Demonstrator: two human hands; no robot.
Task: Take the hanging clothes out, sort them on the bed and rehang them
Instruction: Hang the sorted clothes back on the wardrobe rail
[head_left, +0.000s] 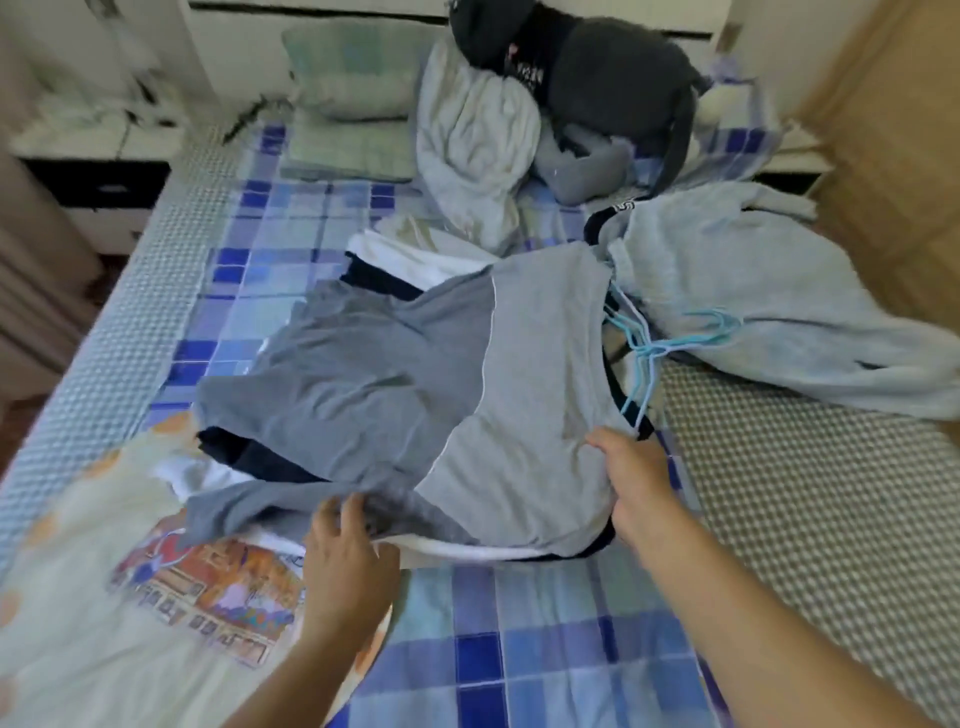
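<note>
A: What could go wrong from here?

B: The stack could be dragged apart. The grey two-tone top (415, 374) is lain over darker and white garments (395, 270), and if its near edge is pulled sideways, the layers beneath may be shifted with it, so the sorting would be undone. The pale blue hangers (644, 343), seen just beyond the right hand (631, 480), could also be snagged in the neckline if the top is lifted quickly.

A: How are the hands set?

B: The hem is touched by the left hand (345, 545), with its fingers bent over the cloth; whether the cloth is actually pinched cannot be told. The shoulder end of the top is gripped by the right hand, with the fingers curled under its edge.

A: And the top itself?

B: It is spread flat between and beyond both hands on the blue checked sheet (519, 639). A darker grey half is seen towards the left hand, a lighter grey half towards the right, joined by a thin pale seam. A light blue fleecy garment (769, 291) is heaped beyond the right hand, and a printed cream quilt (130, 597) is lain left of the left hand.
</note>
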